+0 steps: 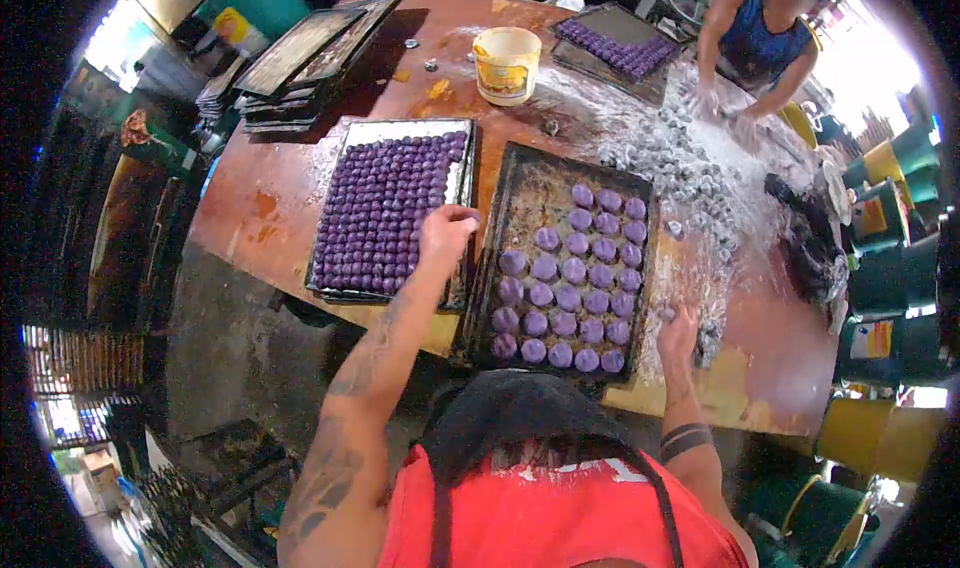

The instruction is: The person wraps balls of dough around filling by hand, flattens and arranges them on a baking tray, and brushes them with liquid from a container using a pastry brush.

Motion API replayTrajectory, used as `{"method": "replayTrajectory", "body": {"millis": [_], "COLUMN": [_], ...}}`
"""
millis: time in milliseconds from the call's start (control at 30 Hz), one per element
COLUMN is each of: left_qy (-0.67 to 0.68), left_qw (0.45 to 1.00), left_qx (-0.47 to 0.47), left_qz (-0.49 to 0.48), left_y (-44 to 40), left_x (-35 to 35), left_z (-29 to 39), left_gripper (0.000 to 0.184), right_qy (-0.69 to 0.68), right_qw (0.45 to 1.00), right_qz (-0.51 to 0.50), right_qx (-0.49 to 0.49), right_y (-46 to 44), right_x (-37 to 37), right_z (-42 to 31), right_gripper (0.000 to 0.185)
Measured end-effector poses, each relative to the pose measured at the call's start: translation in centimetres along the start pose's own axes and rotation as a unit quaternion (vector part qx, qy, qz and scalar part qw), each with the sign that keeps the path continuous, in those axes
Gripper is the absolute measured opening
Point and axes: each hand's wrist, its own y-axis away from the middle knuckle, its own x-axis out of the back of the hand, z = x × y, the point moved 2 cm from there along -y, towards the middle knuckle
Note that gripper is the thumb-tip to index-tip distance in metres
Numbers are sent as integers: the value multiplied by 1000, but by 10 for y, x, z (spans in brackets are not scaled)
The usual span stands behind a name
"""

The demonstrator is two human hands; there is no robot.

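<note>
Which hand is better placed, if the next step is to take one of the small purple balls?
Probably the left hand: it is right at the edge of the balls. The right hand is across the disc tray, nearer the floured pieces.

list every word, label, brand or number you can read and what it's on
None can be read with certainty.
Tub: yellow label, print too small and blurred.
Red shirt: white lettering, partly covered, unreadable.
Green drum, upper left: yellow-and-white label, too blurred.
Green containers, right: labels too blurred.
</note>
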Motion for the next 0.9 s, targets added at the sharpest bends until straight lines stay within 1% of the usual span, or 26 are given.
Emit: {"method": "replayTrajectory", "body": {"millis": [33,67,100,133,167,200,233,300,333,367,400,433,467,500,533,600,633,667,700,733,767,867,900], "left_qy": [120,202,226,172,208,243,232,212,251,291,332,327,339,351,361,337,323,340,356,370,416,287,211], "left_qw": [990,970,965,970,960,947,946,943,931,918,903,910,902,895,886,900,906,900,893,885,863,936,960], "left_qx": [42,83,41,65,64,64,65,68,81,92,104,107,94,80,67,47,40,52,63,74,93,5,-72], "left_qz": [-57,-106,-129,-158,-179,-200,-218,-249,-253,-254,-253,-232,-248,-266,-284,-273,-269,-269,-270,-272,-272,-203,-167], "left_y": [25,32,52,73,77,79,84,95,99,100,104,110,112,113,113,103,101,102,110,113,111,107,104], "left_x": [-19,-41,-59,-66,-81,-92,-95,-95,-95,-95,-92,-90,-88,-87,-86,-86,-85,-85,-83,-83,-87,-75,-76], "left_z": [27,18,31,57,50,44,49,61,59,56,63,74,78,80,82,81,81,81,94,102,102,124,121], "left_gripper": [24,26,24,29,30,32,34,38,38,38,39,29,30,32,33,33,34,33,33,32,31,30,26], "right_qy": [-96,-220,-340,-392,-441,-443,-443,-353,-303,-273,-284,-295,-306,-310,-331,-371,-402,-500,-591,-672,-718,-691,-736], "right_qw": [978,960,926,907,883,885,884,927,936,945,939,933,927,933,928,912,899,849,782,701,665,702,639], "right_qz": [-90,-62,-31,-75,-118,-133,-148,-49,-2,2,4,4,4,20,-18,-96,-150,-172,-190,-205,-162,-115,-125], "right_qx": [-161,-162,-160,-137,-112,-60,-7,115,178,177,192,206,218,183,169,145,86,15,-56,-125,-128,-131,-183], "right_y": [-13,-23,-31,-44,-56,-59,-62,-71,-72,-73,-71,-66,-63,-64,-66,-77,-76,-77,-78,-80,-81,-79,-82], "right_x": [28,22,17,47,85,93,97,97,96,92,95,100,107,116,114,104,95,88,86,82,78,99,112], "right_z": [-44,-65,-84,-136,-189,-214,-229,-238,-241,-242,-248,-256,-261,-261,-255,-237,-233,-230,-232,-235,-239,-266,-271], "right_gripper": [33,28,23,22,22,22,22,27,29,35,35,35,36,34,35,37,35,32,30,28,26,30,29]}}
